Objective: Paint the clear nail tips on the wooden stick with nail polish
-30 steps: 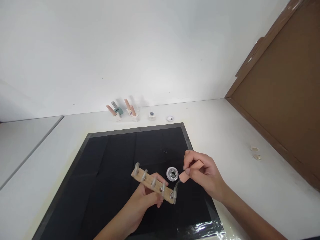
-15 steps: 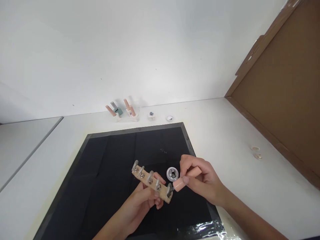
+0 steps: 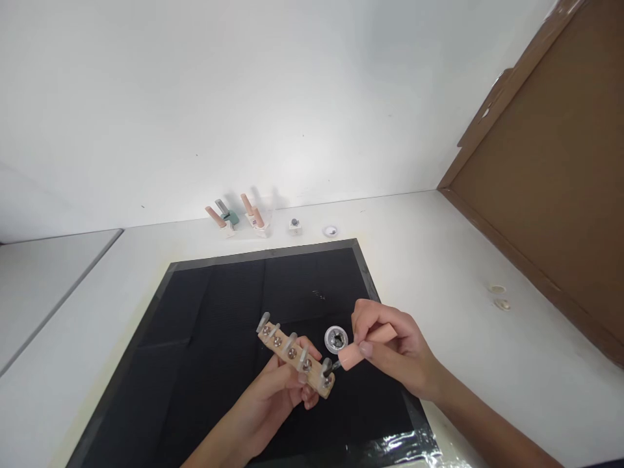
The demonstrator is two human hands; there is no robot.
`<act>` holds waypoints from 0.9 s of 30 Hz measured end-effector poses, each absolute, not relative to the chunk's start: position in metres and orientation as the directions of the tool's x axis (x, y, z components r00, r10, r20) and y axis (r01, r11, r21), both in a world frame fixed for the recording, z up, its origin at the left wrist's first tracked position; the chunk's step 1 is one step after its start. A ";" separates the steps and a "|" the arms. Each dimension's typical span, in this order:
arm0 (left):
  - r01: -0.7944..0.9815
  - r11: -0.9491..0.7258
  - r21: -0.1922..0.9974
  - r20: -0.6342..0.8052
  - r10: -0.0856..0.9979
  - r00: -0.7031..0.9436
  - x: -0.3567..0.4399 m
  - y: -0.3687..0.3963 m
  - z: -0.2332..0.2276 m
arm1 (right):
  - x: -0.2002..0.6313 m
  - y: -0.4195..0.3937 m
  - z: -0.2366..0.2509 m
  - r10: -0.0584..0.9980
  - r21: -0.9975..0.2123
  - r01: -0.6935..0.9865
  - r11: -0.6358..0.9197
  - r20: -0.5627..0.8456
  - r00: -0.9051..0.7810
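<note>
From the head camera, the black mat (image 3: 214, 364) lies on the white table (image 3: 439, 260) with its far edge near the back wall and its near right corner running out of the bottom of the picture. Bare table runs wide to the right of the mat as far as the brown board (image 3: 550, 195) that leans along that side. The left half of the mat is open, dark surface.

The left hand (image 3: 280, 390) comes up from the bottom edge and is closed around a wooden strip (image 3: 297, 357) that carries a row of pale nail tips on round metal studs; the strip sits tilted above the middle of the mat. The right hand (image 3: 390, 351) pinches a peach-coloured brush handle (image 3: 368, 348) between thumb and fingers, and its dark tip meets the nail tip at the right end of the strip. The two hands are close together, joined only through brush and strip.

Just behind the strip's right end a small round metal dish (image 3: 336, 338) rests on the mat; something shiny and dark lies in it, too small to tell.

Along the far table edge stand small bottles with peach handles (image 3: 238, 218), a small pot (image 3: 294, 225) and a tiny white dish (image 3: 330, 231). Two pale rings (image 3: 499, 296) lie on the table near the board.
</note>
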State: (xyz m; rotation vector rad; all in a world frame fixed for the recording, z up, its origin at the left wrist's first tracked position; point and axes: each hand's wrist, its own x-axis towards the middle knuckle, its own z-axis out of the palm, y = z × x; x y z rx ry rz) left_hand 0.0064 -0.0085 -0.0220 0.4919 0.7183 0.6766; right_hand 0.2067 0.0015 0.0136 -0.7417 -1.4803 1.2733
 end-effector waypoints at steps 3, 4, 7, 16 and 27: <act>-0.382 0.687 0.619 -0.438 0.705 0.558 0.005 -0.010 -0.022 | 0.206 0.002 0.013 0.944 -0.973 -0.107 0.205 0.226 -0.239; -0.384 0.685 0.619 -0.436 0.706 0.558 0.005 -0.011 -0.023 | 0.206 0.003 0.012 0.957 -0.978 -0.098 0.184 0.202 -0.210; -0.388 0.684 0.618 -0.428 0.707 0.564 0.003 -0.013 -0.023 | 0.206 0.006 0.008 0.966 -0.976 -0.125 0.180 0.199 -0.164; -0.409 0.692 0.595 -0.406 0.698 0.590 0.005 -0.010 -0.023 | 0.206 0.004 0.010 0.946 -0.976 -0.135 0.169 0.199 -0.254; -0.471 0.734 0.490 -0.412 0.671 0.617 0.006 -0.005 -0.026 | 0.204 0.000 0.010 0.877 -0.930 -0.122 0.346 0.367 -0.312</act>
